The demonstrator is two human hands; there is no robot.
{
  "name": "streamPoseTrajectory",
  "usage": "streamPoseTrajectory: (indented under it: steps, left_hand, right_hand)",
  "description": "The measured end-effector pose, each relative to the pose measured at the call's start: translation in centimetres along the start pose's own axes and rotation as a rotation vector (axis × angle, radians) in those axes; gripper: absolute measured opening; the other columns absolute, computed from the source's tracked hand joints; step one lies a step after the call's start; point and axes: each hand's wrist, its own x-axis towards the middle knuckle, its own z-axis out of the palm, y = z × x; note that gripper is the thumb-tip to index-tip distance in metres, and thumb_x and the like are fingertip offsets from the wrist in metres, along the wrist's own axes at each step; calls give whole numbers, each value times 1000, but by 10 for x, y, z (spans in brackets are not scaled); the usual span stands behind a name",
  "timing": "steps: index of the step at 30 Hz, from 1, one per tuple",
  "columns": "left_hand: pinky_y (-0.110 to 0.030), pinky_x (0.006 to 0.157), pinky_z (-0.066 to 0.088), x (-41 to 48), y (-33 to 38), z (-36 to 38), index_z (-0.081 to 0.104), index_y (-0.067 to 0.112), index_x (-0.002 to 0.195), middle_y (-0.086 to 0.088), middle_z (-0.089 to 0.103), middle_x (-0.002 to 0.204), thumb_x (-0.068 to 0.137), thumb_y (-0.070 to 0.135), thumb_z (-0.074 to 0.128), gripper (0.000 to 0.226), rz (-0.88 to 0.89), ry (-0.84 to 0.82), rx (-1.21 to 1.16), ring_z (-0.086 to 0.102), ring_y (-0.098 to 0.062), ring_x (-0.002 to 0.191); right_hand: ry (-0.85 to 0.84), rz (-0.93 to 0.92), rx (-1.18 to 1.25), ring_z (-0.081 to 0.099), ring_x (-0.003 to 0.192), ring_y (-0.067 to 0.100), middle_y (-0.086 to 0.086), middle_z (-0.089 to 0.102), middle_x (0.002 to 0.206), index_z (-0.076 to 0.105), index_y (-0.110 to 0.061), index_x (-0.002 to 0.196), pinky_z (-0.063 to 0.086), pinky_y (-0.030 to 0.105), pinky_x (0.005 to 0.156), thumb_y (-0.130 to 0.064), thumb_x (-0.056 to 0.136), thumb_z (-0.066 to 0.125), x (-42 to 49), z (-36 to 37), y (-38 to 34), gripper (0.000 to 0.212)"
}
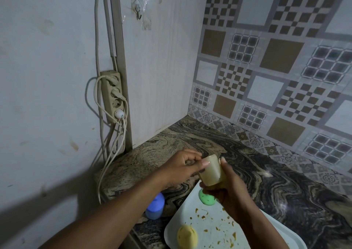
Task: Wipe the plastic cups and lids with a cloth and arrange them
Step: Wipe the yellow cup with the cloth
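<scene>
Right hand (pixel 231 189): I see it clamped around the pale yellow plastic cup (pixel 210 172).
Left hand (pixel 182 166): fingers pinched at the cup's rim.
Counter (pixel 276 182): marbled stone.

free: countertop (pixel 247 172) rt/back | blocked: tray (pixel 219 227) front, blue cup (pixel 155 207) left, cords (pixel 112 144) by wall

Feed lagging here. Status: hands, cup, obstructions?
Both hands on cream cup: right hand holds it, left hand at rim. Green lid, yellow lid on stained tray. Nothing obstructing.
</scene>
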Motion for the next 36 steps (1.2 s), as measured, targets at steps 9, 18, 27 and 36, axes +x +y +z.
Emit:
streamPoseTrajectory:
  steps: [9, 18, 27, 36]
  left_hand:
    - [-22, 80, 54, 0, 2, 12, 77, 13, 96, 6, 48, 138, 92, 28, 70, 17, 116, 79, 17, 59, -11, 111]
    - [-45, 83, 55, -18, 8, 34, 63, 25, 95, 4, 66, 102, 81, 77, 52, 55, 113, 242, 97, 66, -10, 94]
    - [-33, 74, 47, -8, 13, 51, 41, 20, 115, 1, 51, 104, 98, 64, 18, 52, 225, 411, 401, 54, -13, 89]
    - [-29, 64, 56, -10, 5, 28, 57, 24, 116, 6, 67, 101, 91, 50, 65, 37, -90, 110, -107, 69, -13, 75]
  right_hand:
    - [-99, 379, 344, 64, 77, 34, 26, 66, 97, 63, 4, 122, 61, 38, 60, -49, 99, 48, -6, 6, -6, 60]
    - [257, -300, 14, 70, 101, 35, 13, 73, 104, 71, -17, 110, 60, 49, 82, -50, 102, 45, -4, 17, -8, 42]
    - [222, -396, -124, 66, 109, 19, 6, 67, 119, 62, -26, 126, 58, 51, 91, -64, 99, 33, -5, 31, 7, 54]
    - [293, -513, -285, 69, 78, 25, 8, 67, 93, 64, -26, 106, 61, 51, 62, -57, 101, 34, 1, 13, 7, 44]
